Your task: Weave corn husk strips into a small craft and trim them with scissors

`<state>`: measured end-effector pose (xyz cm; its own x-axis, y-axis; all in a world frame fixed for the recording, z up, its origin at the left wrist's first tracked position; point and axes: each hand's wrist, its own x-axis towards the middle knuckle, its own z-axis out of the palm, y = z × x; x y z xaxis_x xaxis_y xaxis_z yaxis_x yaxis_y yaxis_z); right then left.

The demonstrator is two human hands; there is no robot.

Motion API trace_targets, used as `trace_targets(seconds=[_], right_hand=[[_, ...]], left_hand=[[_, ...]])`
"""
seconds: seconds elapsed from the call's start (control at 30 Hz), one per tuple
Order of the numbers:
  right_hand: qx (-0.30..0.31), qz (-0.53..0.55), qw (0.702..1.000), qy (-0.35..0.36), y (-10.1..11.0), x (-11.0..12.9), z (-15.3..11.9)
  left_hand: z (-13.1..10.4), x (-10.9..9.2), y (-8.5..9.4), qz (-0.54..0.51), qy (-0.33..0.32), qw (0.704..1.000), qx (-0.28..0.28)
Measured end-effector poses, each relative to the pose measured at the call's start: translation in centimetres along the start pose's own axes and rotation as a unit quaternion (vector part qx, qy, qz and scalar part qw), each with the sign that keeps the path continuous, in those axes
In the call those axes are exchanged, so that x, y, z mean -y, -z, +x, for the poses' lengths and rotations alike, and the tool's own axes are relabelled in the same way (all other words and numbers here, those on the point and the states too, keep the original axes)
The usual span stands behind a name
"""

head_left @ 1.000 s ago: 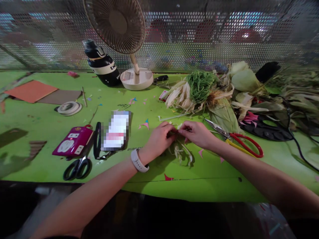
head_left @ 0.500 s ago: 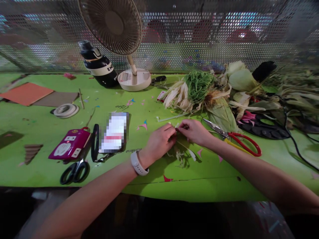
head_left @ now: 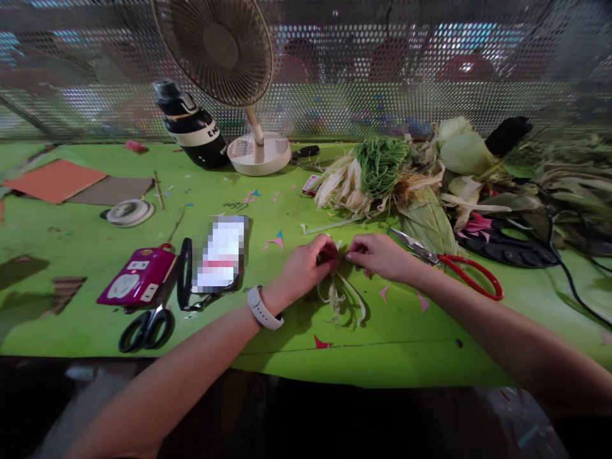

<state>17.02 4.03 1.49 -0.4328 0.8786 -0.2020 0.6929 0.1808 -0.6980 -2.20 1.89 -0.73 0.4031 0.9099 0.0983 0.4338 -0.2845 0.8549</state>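
Observation:
My left hand point(head_left: 313, 264), with a pale watch band at the wrist, pinches a small bundle of pale husk strips point(head_left: 337, 299) that hangs down over the green table point(head_left: 296, 347). Just to its right, my right hand point(head_left: 375, 255) has thumb and fingertips pressed together; whatever lies between them is too small to make out. A narrow gap separates the two hands. Red-handled scissors point(head_left: 471, 274) lie beyond my right wrist, blades toward the hand. Behind the hands rests a bundle of green strands point(head_left: 382, 162) with pale husks point(head_left: 347, 185).
A fan point(head_left: 258, 156) and a dark bottle point(head_left: 198, 140) stand by the mesh screen. To the left lie a phone point(head_left: 222, 252), a purple pouch point(head_left: 138, 277), black-handled scissors point(head_left: 146, 328) and tape point(head_left: 129, 212). Corn husks point(head_left: 461, 150) and a black palette point(head_left: 511, 245) sit right.
My hands have moved slightly apart, the right one shifting rightward. The husk strips now hang more visibly below my left hand.

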Motion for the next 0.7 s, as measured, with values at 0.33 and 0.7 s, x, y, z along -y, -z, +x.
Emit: trace_targets(seconds=[0.33,0.7], right_hand=[[0.133,0.045,0.99,0.004,1.5,0.7,-0.8],[0.023,0.128,0.991,-0.019,0.0,1.4,-0.4]], left_hand=[[-0.1,-0.8,-0.1,0.13,-0.017,0.991,0.011],[-0.1,-0.6,0.1,0.098,-0.032,0.994,0.042]])
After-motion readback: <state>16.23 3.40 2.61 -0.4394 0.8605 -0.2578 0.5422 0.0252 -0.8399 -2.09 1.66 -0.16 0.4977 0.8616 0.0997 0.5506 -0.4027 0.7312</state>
